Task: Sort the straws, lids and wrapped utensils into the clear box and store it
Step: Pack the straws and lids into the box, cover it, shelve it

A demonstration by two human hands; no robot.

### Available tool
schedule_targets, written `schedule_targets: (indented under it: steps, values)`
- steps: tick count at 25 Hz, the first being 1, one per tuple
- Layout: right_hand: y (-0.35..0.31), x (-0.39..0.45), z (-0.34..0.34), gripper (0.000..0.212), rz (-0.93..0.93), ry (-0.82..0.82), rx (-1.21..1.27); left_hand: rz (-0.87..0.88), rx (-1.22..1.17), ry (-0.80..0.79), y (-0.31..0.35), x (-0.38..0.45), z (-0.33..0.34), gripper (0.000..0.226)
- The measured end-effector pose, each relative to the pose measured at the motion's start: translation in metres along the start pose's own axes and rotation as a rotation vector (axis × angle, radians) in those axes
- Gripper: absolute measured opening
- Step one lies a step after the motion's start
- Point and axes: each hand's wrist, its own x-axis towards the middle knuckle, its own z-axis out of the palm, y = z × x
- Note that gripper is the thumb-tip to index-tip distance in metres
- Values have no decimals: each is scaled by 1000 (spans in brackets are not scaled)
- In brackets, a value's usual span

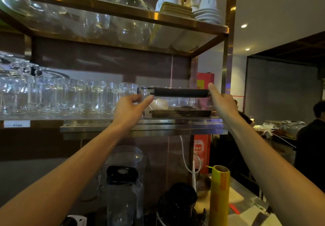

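Both hands [131, 109] w/ clear box [175, 102] on steel shelf [140, 129].

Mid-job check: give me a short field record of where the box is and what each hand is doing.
box: clear box with dark lid, sitting on the metal shelf
contents: white lids and dark flat items visible through the wall
left hand: left hand grips the box's left end
right hand: right hand flat against its right end, fingers straight
neighbours: row of glasses left of the box
stage: box on shelf, hands not yet released
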Motion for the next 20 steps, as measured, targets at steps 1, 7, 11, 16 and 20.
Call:
schedule_targets:
  steps: [1,7,11,16,20]
  values:
    - [5,3,-1,59,12,-11,11,3,23,-2,-2,0,4,72]
    - [29,23,-4,57,33,-78,30,20,88,12,-10,2,23,87]
    - [41,26,-16,34,17,-231,121,-17,42,-26,-9,7,26,94]
    - [59,28,-17,6,-136,-242,54,-72,86,-123,-15,10,29,79]
    - [73,31,-10,14,-157,-186,19,-44,167,-148,-20,11,29,88]
